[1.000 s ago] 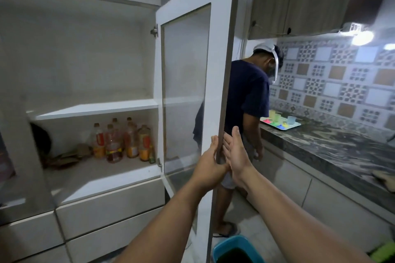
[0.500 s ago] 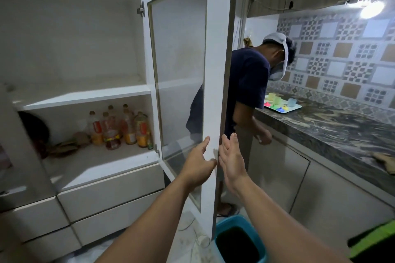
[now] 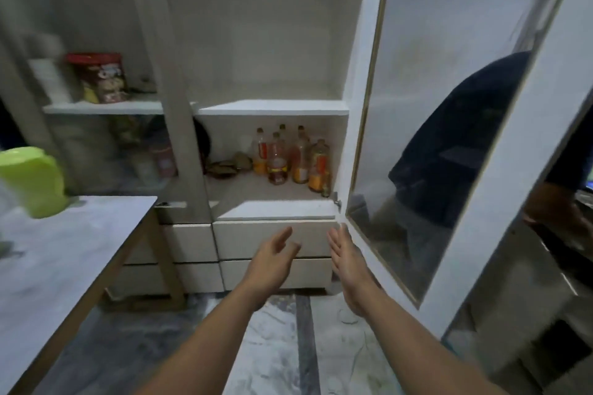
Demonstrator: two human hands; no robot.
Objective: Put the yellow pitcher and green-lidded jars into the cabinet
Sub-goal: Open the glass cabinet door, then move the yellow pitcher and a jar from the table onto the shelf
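below the white cabinet's lower shelf (image 3: 272, 212), my left hand (image 3: 269, 263) and right hand (image 3: 348, 261) hang spread and empty, both now off the glass-paned white door (image 3: 449, 138), which stands swung wide. that leaves the cabinet ready for loading. a green-lidded jar (image 3: 32, 183) waits on the grey marbled table (image 3: 64, 266) at my left; i can't see the yellow pitcher.

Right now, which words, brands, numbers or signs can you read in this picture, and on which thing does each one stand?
No text can be read for certain.
Red-lidded container on the left shelf: large white letters, too blurred to read.
Bottles on the lower shelf: red and orange labels, print too small and blurred.
Glass door: no lettering visible.
Green-lidded jar: no lettering visible.
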